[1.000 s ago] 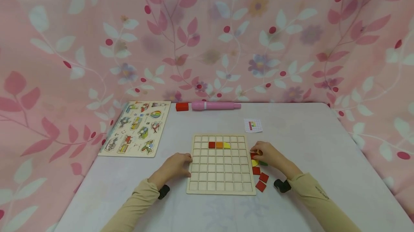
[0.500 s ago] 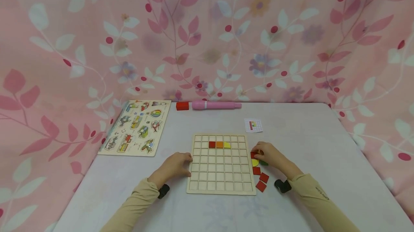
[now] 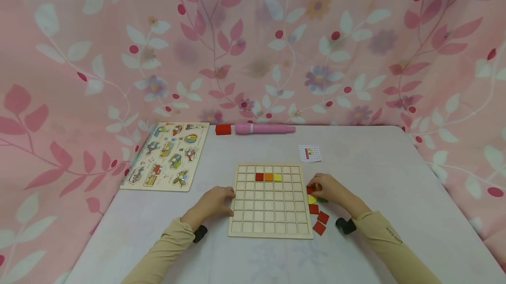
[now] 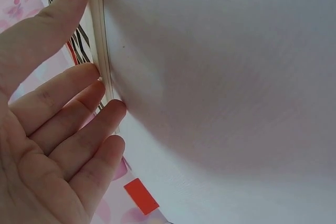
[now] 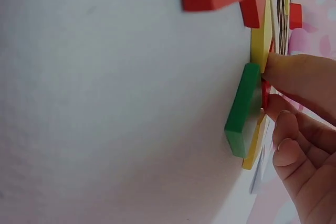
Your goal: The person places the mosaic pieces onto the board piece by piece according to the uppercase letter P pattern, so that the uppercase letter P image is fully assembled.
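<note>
A pale wooden grid board [image 3: 258, 213] lies in the middle of the table. In its upper rows sit a red tile [image 3: 259, 177], an orange tile [image 3: 269, 177] and a yellow tile [image 3: 278, 177], side by side. My left hand [image 3: 213, 202] rests thumb and fingertips against the board's left edge. Beside the right edge, my right hand [image 3: 331, 188] pinches another red tile [image 5: 265, 94] between thumb and forefinger, low over the table. Around those fingertips lie a rounded yellow piece [image 3: 312, 199] and a green piece [image 5: 244, 108].
Loose red tiles [image 3: 313, 209] lie by the board's lower right side. A small printed grid card [image 3: 310, 153] is behind the right hand. Farther back are a pink cylinder [image 3: 265, 129] and a red block [image 3: 223, 129]. A picture puzzle board [image 3: 166, 156] occupies the back left.
</note>
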A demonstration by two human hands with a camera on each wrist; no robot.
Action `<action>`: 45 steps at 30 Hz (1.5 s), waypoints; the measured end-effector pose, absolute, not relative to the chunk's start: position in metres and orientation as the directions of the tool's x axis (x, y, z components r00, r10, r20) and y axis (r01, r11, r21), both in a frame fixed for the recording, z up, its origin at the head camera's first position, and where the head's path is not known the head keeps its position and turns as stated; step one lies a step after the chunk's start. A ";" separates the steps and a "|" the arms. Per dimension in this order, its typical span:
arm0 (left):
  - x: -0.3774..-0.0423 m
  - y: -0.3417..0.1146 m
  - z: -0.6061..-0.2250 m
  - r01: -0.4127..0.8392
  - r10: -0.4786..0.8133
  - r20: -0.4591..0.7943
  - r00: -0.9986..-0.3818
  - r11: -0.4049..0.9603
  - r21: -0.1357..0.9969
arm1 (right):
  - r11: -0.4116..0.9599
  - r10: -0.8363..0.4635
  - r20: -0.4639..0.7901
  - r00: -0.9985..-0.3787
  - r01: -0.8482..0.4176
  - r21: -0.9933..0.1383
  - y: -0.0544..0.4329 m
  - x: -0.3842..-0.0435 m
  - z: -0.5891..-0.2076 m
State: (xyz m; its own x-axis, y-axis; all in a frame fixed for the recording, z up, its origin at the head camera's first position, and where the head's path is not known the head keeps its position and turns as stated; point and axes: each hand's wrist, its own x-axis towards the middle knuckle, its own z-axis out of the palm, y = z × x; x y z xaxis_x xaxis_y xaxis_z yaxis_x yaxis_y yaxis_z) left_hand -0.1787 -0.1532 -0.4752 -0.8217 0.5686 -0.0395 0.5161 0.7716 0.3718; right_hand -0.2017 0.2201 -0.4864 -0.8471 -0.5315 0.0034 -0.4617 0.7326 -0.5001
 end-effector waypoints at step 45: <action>-0.180 -0.152 -0.475 0.491 0.549 -0.064 -0.833 0.788 0.370 | 0.640 -0.596 0.146 -0.790 -0.577 -0.507 0.197 -0.210 -0.462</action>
State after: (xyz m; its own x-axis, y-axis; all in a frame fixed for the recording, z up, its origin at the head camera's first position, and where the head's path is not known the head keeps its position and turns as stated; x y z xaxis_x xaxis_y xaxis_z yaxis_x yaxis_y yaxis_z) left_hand -0.1798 -0.1518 -0.4747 -0.8330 0.5495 -0.0644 0.4913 0.7883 0.3705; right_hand -0.2104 0.1966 -0.4616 -0.7896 -0.5960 0.1458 -0.5769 0.6402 -0.5073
